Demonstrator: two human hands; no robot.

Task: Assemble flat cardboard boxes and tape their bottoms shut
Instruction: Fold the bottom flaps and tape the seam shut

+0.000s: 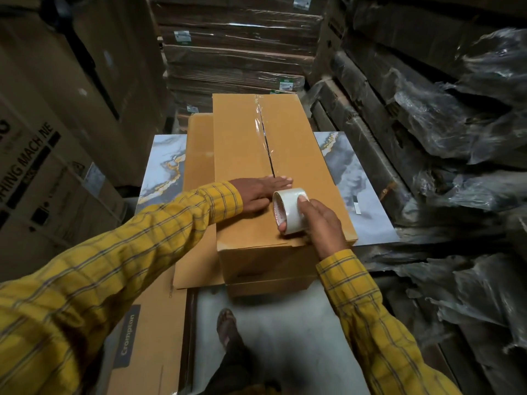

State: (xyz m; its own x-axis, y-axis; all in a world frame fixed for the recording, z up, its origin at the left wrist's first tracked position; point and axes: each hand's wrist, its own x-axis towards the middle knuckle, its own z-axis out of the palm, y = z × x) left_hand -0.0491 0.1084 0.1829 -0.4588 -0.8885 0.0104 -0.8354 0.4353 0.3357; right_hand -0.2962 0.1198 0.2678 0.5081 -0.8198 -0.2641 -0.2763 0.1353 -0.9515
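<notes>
A long brown cardboard box [239,143] lies on a marble-patterned table [165,166], bottom flaps up. Clear tape [263,129] runs along the centre seam from the far end toward me. My left hand [258,192] presses flat on the flaps across the seam, fingers straight. My right hand [319,220] grips a roll of clear tape [289,209] just behind the left hand, standing on the box's near end. A flat cardboard sheet [198,155] lies under the box on its left side.
Flat printed cartons [142,343] lean at the lower left. Stacks of flattened boxes [236,52] rise behind the table. Big appliance cartons [42,138] wall the left; plastic-wrapped bundles [456,138] crowd the right. My sandalled foot [228,326] stands on the floor below.
</notes>
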